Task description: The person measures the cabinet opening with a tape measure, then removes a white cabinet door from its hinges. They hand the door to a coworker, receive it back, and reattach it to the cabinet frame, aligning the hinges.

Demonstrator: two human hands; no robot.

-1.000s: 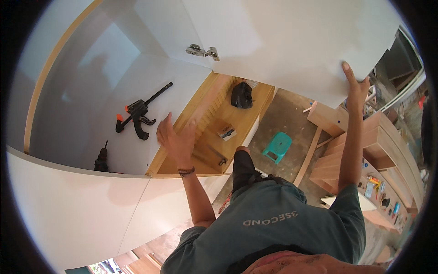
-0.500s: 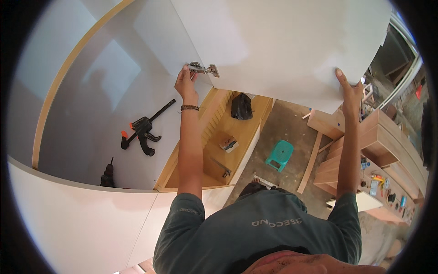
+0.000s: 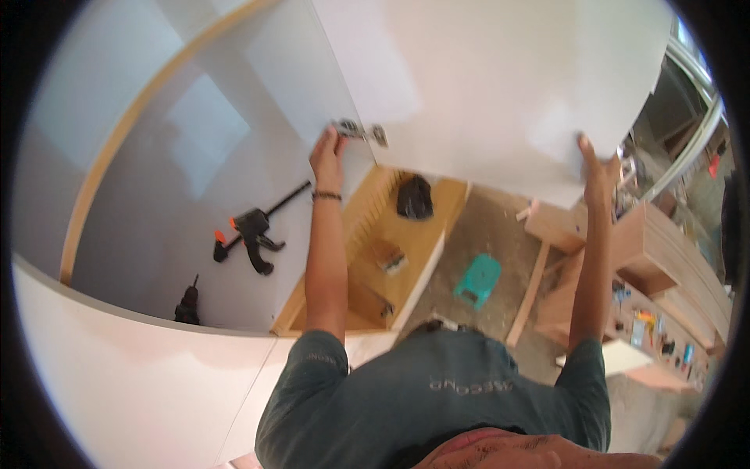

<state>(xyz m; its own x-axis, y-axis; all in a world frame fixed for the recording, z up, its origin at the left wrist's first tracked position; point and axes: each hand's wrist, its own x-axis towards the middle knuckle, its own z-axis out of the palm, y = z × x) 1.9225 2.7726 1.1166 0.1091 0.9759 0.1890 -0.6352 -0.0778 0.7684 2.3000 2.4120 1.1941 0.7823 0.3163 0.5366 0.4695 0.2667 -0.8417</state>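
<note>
My left hand is closed on the arm of a metal cabinet hinge, thumb and fingers pinching it by the cabinet's inner side panel. The hinge's cup end reaches to the edge of a large white door panel. Out at the panel's far edge, my right hand grips the board, with the thumb on the face I see and the fingers mostly hidden behind. Inside the white cabinet, left of my left forearm, lie a black bar clamp with orange parts and a dark drill.
Below the door, a wooden compartment holds a black plastic bag and a small box. A green stool stands on the floor. Wooden planks and a tool-strewn workbench are at the right.
The whole view has shifted a little, so the cabinet and door sit slightly lower in the picture. Both hands keep their holds on the hinge and the door panel.
</note>
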